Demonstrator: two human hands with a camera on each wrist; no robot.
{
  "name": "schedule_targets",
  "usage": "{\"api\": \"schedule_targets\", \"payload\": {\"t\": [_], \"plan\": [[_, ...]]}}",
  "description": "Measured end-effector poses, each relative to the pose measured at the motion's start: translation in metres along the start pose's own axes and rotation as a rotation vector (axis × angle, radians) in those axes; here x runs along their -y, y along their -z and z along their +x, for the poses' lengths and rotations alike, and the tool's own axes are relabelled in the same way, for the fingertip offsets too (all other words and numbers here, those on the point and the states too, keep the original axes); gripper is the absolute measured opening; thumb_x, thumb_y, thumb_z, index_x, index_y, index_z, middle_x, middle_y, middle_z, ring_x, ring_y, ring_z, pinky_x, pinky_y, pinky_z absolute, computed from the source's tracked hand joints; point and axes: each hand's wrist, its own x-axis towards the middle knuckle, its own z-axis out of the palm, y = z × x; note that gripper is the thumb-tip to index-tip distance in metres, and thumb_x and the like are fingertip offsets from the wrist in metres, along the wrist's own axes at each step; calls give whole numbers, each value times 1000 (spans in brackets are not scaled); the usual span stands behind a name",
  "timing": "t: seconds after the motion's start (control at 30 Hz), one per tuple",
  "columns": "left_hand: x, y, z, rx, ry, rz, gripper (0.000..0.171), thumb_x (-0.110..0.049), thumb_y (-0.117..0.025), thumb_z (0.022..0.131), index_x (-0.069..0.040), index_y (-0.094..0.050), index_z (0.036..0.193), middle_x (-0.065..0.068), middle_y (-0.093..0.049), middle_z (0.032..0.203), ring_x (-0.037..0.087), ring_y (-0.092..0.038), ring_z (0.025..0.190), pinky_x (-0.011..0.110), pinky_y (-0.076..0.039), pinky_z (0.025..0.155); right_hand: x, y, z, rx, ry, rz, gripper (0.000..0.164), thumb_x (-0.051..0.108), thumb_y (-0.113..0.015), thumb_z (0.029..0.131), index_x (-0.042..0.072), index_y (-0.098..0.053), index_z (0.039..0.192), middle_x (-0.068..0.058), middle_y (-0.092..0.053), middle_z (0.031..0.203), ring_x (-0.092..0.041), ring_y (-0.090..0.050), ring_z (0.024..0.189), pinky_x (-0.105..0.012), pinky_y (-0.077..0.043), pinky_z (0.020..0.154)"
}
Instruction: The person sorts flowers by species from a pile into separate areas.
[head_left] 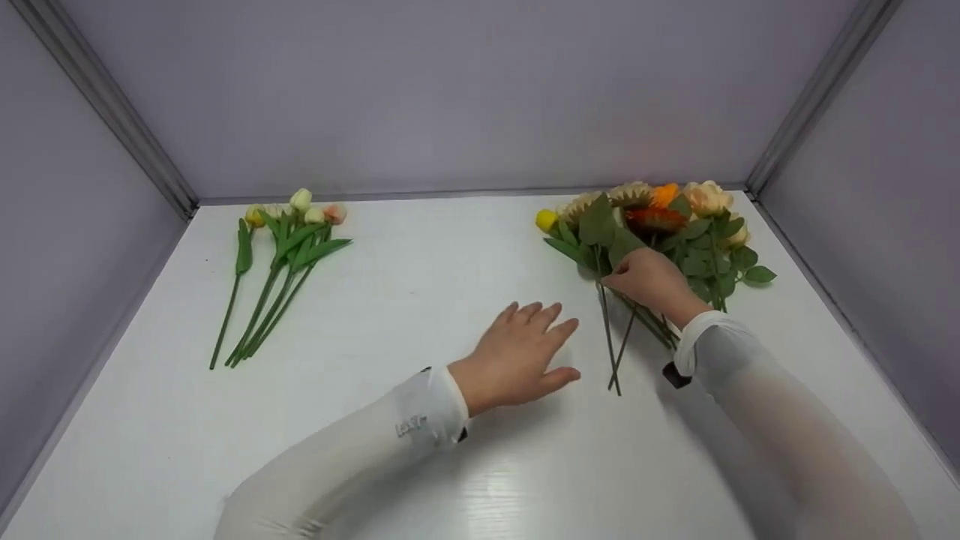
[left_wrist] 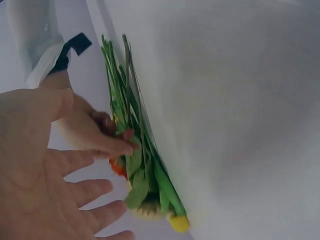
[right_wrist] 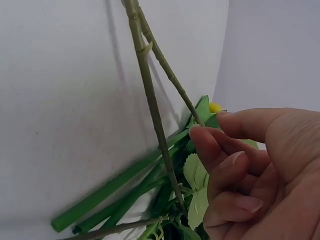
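Here's the right hand (head_left: 652,281), fingers curled in over the mixed flower bunch (head_left: 596,221), thumb and forefinger tips right at a thin stem (head_left: 606,319); whether they actually pinch it, I can't tell! Blooms and leaves lie just beyond that hand, orange and cream heads farthest out, a yellow bloom (head_left: 547,220) off to its left. And the left hand (head_left: 517,356), fingers spread wide apart, hovers above the white table (head_left: 420,285), near the stem ends. Well to its left and farther out, tulips (head_left: 298,241) lie flat!

Leaves (head_left: 626,244) partly behind right hand (head_left: 651,282)
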Motion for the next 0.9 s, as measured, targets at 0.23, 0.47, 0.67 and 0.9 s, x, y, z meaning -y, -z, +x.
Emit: {"api": "schedule_targets", "payload": {"t": [0.23,0.47,0.67,0.9], "plan": [[-30,-20,17,49,-67,-19,69,-63,-48,102,-22,-42,158,7,-36,162,29,-34,148,50,-25,121,3,-6,7,14,-32,21,33,27,-70,92,1,-73,71,-12,-67,64,-17,-46,50,-33,-42,52],[-29,-26,21,60,-54,-45,67,-62,-47,103,-22,-43,157,6,-39,161,27,-36,147,48,-27,120,0,-8,12,-5,-26,25,30,24,-72,90,3,-75,69,-11,-69,65,-19,-54,57,-34,-45,58],[-22,-25,21,51,5,-95,64,-59,-48,103,-20,-48,154,6,-45,157,26,-41,144,47,-31,118,-3,-6,12,7,-71,132,23,21,-74,90,4,-78,75,-9,-73,72,-23,-59,68,-34,-46,64],[-5,-21,17,-8,92,-250,55,-50,-54,104,-15,-57,147,4,-56,147,24,-51,136,40,-42,111,-4,-1,12,2,-48,198,30,31,-70,98,4,-80,88,-14,-71,81,-18,-50,63,-33,-44,59]]}}
